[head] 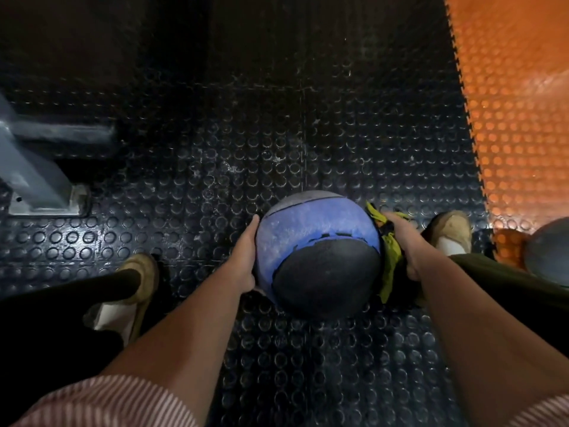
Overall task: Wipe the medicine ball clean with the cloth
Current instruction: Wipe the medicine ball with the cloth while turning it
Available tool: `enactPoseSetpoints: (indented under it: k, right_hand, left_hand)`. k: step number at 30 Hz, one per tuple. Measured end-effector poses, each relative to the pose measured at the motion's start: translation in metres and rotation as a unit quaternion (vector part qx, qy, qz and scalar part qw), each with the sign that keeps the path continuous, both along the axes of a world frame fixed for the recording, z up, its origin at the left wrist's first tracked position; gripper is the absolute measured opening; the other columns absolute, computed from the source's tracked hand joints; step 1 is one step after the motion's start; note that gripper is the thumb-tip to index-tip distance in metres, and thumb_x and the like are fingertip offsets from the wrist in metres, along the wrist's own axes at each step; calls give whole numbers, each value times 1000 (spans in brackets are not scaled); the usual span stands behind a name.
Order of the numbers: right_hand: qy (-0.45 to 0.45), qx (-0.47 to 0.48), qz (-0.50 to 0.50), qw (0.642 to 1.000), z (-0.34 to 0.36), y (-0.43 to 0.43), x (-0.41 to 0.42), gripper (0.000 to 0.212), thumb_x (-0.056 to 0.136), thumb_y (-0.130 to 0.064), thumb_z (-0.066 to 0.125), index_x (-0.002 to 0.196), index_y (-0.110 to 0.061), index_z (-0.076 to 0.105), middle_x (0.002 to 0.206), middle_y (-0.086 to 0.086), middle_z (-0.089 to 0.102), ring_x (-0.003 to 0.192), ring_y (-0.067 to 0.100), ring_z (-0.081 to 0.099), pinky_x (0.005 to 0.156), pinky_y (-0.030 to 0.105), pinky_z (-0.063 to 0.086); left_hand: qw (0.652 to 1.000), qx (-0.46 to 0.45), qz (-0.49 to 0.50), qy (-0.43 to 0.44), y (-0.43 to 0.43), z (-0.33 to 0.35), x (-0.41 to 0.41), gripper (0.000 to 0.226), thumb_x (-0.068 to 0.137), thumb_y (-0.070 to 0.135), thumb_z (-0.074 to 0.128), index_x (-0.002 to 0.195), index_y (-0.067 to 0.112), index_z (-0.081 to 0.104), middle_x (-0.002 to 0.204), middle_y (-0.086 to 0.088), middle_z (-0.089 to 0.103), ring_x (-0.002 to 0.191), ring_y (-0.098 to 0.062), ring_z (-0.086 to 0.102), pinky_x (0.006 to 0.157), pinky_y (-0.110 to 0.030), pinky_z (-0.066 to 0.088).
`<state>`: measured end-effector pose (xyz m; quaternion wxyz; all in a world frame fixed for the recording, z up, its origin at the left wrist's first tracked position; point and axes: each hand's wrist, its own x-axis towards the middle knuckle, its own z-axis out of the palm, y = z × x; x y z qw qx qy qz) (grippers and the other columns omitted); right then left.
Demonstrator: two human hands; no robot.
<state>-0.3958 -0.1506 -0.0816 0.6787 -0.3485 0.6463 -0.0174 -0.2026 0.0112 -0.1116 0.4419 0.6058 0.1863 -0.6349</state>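
While both hands clasp the medicine ball (pixel 317 251) between the feet, no wiping stroke is under way; this looks like the steadying or turning step. The left hand (pixel 243 260) lies flat on the ball's left side, fingers straight, holding nothing else. The right hand (pixel 403 241) cups the right side with the yellow cloth (pixel 390 257) bunched between palm and ball and, it seems, pinched at the thumb; one end sticks out at the far side, the other hangs toward the near side. Whether the ball rests on the black studded floor mat (pixel 277 134) or is held just above it, I cannot tell.

The blue panel on top shows pale, dusty smears, so most of the cleaning appears undone. The next move calls for the left hand to brace the ball while the right drags the cloth up over that panel.

A grey metal frame foot (pixel 40 174) stands far left, an orange mat (pixel 520 118) runs down the right, and a second ball (pixel 551 251) sits at the right edge. The right shoe (pixel 449 229), just beside the cloth hand, crowds its sweep.
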Motion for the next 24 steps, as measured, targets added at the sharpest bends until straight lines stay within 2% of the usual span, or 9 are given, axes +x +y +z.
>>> enactPoseSetpoints:
  k: [2, 5, 9, 13, 16, 18, 19, 21, 24]
  right_hand:
    - [-10, -8, -8, 1000, -3, 3, -5, 44, 97, -42, 45, 79, -15, 74, 80, 8, 74, 66, 27, 67, 66, 33, 48]
    - [-30, -7, -13, 999, -3, 11, -4, 51, 96, -41, 45, 61, -19, 75, 74, 5, 73, 64, 25, 67, 65, 32, 46]
    - [-41, 7, -16, 999, -4, 22, 5, 40, 93, -43, 46, 84, -14, 72, 85, 11, 72, 75, 29, 66, 70, 33, 49]
    - [-48, 24, -20, 998, -6, 41, 33, 41, 95, -45, 45, 84, -15, 71, 77, 6, 73, 73, 26, 66, 68, 32, 49]
    - [-20, 0, -2, 1000, -3, 54, 55, 41, 91, -48, 50, 97, -13, 71, 93, 9, 73, 86, 27, 66, 78, 37, 53]
    - [4, -24, 26, 999, 4, 59, 65, 41, 89, -47, 53, 103, -12, 69, 99, 11, 70, 90, 26, 65, 80, 36, 52]
    - [5, -36, 40, 999, 9, 61, 68, 39, 90, -44, 52, 104, -11, 67, 97, 9, 69, 86, 24, 63, 72, 30, 50]
    - [-8, -62, 56, 996, 16, 63, 72, 30, 92, -37, 53, 100, -11, 65, 90, 5, 65, 77, 15, 58, 59, 23, 40]
    - [-27, -118, 38, 992, 30, 74, 85, 14, 93, -29, 56, 90, -15, 60, 80, -5, 59, 72, 9, 54, 56, 21, 40]
  left_hand:
    - [1000, -3, 2, 3, 2, 2, -3, 58, 91, 69, 38, 94, 23, 74, 101, -10, 73, 99, -35, 64, 90, -53, 49]
    - [999, -21, 33, 1, 11, 2, -10, 53, 94, 65, 39, 99, 25, 73, 106, -8, 73, 97, -33, 66, 80, -47, 51]
    - [996, -55, 67, -18, 25, 11, -6, 53, 95, 62, 37, 105, 23, 72, 103, -7, 74, 91, -31, 68, 72, -42, 51]
    - [992, -72, 79, -73, 40, 16, 23, 52, 96, 61, 36, 99, 25, 73, 100, -4, 75, 83, -26, 72, 71, -38, 51]
    - [994, -25, 39, -97, 50, 25, 43, 56, 93, 67, 38, 110, 24, 70, 107, -5, 73, 93, -28, 70, 75, -39, 52]
    - [987, 39, -8, -158, 55, 26, 55, 63, 89, 71, 41, 118, 22, 66, 115, -3, 68, 101, -30, 64, 85, -40, 50]
    - [969, 68, -52, -233, 56, 25, 60, 63, 90, 68, 44, 125, 20, 62, 121, 0, 63, 108, -30, 60, 92, -36, 45]
    - [891, 89, -83, -438, 56, 32, 62, 42, 99, 45, 46, 126, 16, 59, 124, -2, 58, 116, -25, 53, 90, -27, 36]
    - [817, -3, -53, -574, 42, 59, 43, 24, 100, 24, 49, 116, 14, 64, 117, -2, 60, 110, -16, 54, 90, -19, 35]
